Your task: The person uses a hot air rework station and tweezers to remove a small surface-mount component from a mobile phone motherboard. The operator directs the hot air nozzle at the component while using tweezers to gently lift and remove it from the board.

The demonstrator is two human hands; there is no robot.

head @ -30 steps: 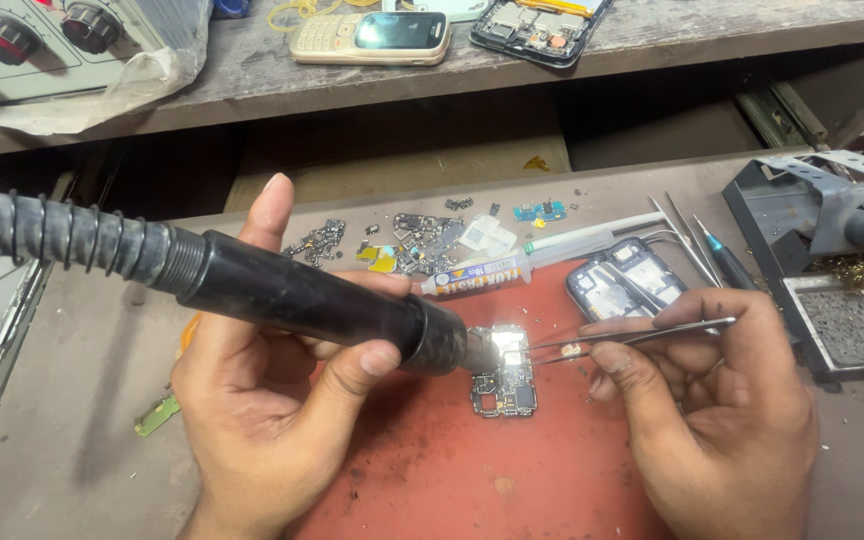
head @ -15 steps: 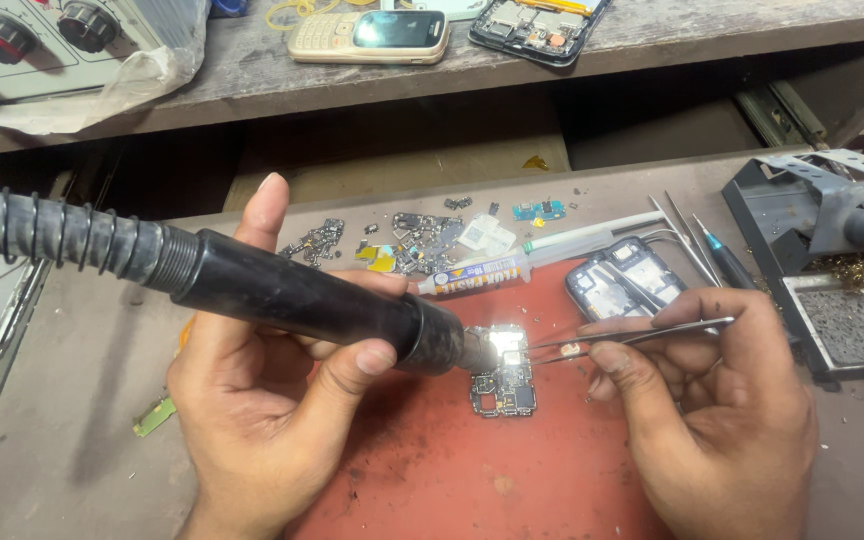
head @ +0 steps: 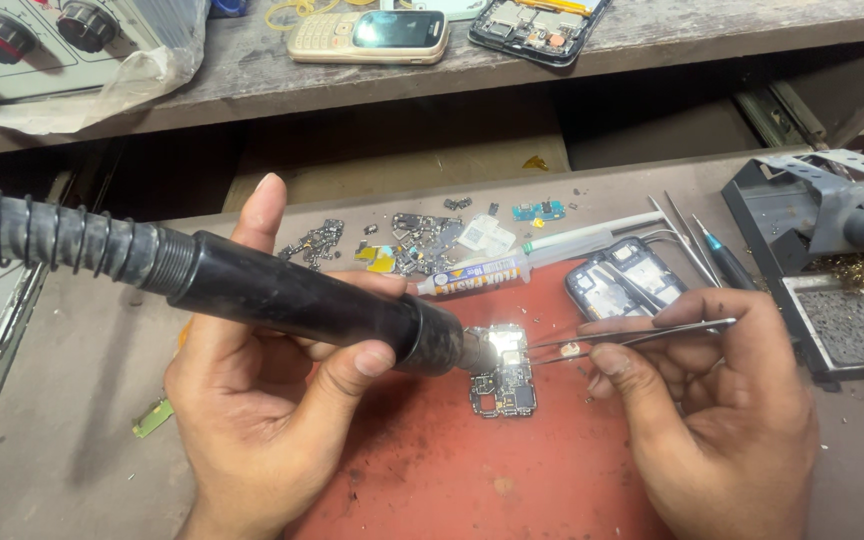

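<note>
My left hand grips a black hot-air handle with a ribbed hose running off to the left. Its nozzle points at the top of a small phone circuit board lying on a red mat. My right hand holds metal tweezers, whose tips reach the bright spot on the board just under the nozzle.
A flux syringe, an opened phone shell, spare tweezers and a screwdriver lie behind the mat. Small loose parts are scattered at centre. A soldering stand with sponge tray sits right. A shelf holds a keypad phone.
Almost nothing has moved. The handle and the tweezers stay over the same spot on the board.
</note>
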